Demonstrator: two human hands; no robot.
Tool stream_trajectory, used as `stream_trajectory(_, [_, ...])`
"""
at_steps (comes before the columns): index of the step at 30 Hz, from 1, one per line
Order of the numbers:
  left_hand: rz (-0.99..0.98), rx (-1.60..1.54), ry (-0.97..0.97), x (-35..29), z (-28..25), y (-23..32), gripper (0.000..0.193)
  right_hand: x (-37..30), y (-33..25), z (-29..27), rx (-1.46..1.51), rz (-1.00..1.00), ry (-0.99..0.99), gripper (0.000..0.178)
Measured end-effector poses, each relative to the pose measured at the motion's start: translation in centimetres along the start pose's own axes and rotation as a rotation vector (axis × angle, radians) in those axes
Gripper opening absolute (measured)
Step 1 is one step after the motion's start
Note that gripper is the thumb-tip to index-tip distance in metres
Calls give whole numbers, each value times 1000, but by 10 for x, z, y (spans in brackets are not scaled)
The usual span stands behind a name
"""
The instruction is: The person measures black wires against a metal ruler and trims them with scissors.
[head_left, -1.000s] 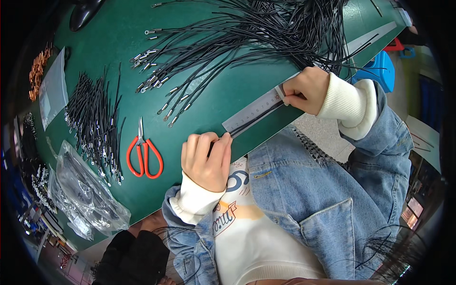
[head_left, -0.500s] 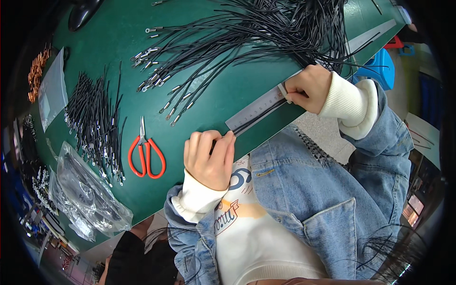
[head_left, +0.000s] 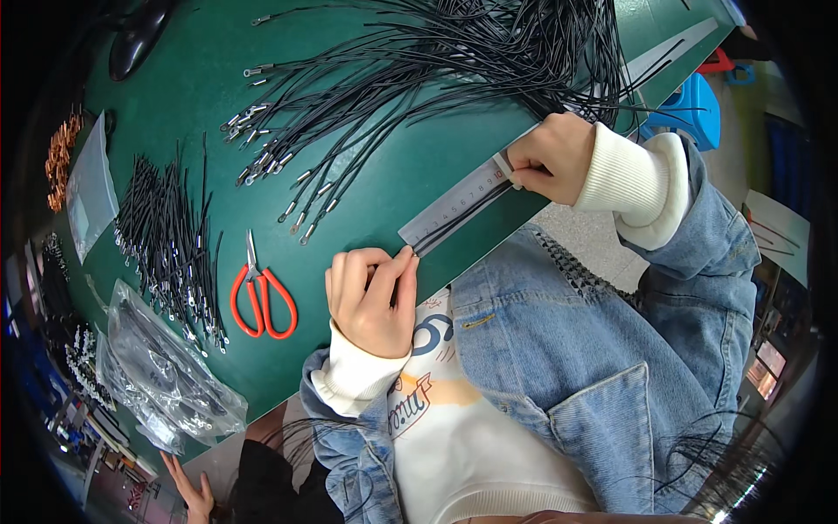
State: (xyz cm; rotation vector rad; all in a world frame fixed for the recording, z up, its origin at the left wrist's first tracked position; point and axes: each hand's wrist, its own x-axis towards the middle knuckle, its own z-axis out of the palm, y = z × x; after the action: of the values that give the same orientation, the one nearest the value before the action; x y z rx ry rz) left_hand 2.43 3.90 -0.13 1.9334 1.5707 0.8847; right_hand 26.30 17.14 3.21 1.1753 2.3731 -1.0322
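A flat metal ruler (head_left: 447, 206) lies slantwise near the table's front edge. Along its near side runs a thin black wire (head_left: 463, 217), seemingly doubled, stretched between my hands. My left hand (head_left: 371, 301) pinches the wire at the ruler's lower-left end, thumb and forefinger pressed together. At the other end, my right hand (head_left: 557, 159) is closed on the wire over the ruler's upper-right part; its fingers hide the wire's end there. Beyond the ruler spreads a large bundle of black wires (head_left: 419, 74), with metal ring terminals (head_left: 253, 131) on their left ends.
Red-handled scissors (head_left: 262, 301) lie left of my left hand. Past them are a pile of short black wires (head_left: 170, 236), clear plastic bags (head_left: 170, 367), a flat bag (head_left: 92, 192) and copper-coloured parts (head_left: 63, 162). Another person's hand (head_left: 194, 493) shows at lower left.
The view has shifted slightly, so the table things sit a little further left. Both hands keep their hold along the ruler. Another person's hand has appeared at the lower left.
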Motion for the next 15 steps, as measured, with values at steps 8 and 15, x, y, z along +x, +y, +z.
stream_trajectory(8, [12, 28, 9, -2, -1, 0, 17, -1, 1, 6, -13, -39, 79, 8])
stream_trajectory(15, [15, 18, 13, -2, 2, -2, 17, 0, 2, 5, -40, -52, 62, 7])
